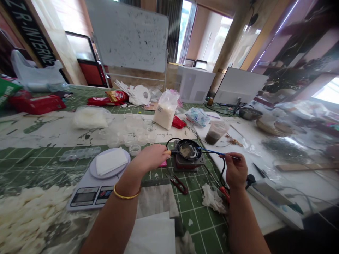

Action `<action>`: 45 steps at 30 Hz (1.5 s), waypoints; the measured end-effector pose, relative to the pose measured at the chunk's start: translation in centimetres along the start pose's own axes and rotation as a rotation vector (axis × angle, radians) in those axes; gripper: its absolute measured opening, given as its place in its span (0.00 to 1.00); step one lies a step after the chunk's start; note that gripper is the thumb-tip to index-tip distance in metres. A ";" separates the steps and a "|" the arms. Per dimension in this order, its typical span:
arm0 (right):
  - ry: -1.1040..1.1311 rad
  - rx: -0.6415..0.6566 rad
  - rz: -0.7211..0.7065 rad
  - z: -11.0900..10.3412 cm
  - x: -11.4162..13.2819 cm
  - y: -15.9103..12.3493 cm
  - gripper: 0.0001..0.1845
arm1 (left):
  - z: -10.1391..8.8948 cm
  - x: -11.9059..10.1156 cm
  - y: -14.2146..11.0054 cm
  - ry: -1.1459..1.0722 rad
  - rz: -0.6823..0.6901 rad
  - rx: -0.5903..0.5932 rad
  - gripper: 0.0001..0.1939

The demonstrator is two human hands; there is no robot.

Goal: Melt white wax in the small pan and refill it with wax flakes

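My left hand [153, 157] is closed around the handle of a small black pan [189, 150]. The pan rests on a little dark hot plate [188, 164] on the green gridded mat, with a pale, glossy melted-looking layer in it. A thin blue stick [212, 151] is pinched in my right hand [236, 169], its far end over the pan's right side. Below the hot plate lies a small dark red-brown tool with an open middle [180, 185]. A crumpled white tissue [213, 198] sits near my right wrist.
At left stand a kitchen scale [87, 194] with folded white paper and a heap of pale flakes [29, 215]. Behind are clear small cups [132, 132], a bag of white granules [166, 109] and a plastic tub [216, 132]. A power strip [275, 203] lies at right, with cables.
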State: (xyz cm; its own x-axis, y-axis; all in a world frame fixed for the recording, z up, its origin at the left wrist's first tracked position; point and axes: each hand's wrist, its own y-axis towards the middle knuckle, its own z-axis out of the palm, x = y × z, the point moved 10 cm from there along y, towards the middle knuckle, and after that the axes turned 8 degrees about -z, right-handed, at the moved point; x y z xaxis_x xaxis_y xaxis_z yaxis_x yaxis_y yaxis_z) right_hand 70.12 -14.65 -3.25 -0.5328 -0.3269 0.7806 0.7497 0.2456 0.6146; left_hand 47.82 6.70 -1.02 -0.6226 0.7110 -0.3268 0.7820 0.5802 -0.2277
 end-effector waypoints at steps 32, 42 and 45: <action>0.208 -0.096 0.149 0.7 -1.8 -0.5 0.14 | 0.2 0.0 0.2 0.007 0.020 -0.003 0.22; 0.181 -0.141 0.106 0.1 -1.6 -0.5 0.13 | 0.3 0.1 0.0 -0.011 0.001 0.025 0.21; 0.186 -0.116 0.104 0.5 -1.4 -0.6 0.14 | 0.3 0.2 0.0 -0.003 -0.003 0.015 0.21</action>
State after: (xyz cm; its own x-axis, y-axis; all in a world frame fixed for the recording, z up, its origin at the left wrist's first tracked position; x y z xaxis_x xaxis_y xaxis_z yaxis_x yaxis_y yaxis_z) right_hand 70.24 -13.87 -4.69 -0.3770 -0.4707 0.7977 0.8426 0.1833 0.5064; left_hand 47.74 6.73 -1.32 -0.6251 0.7081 -0.3284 0.7804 0.5763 -0.2428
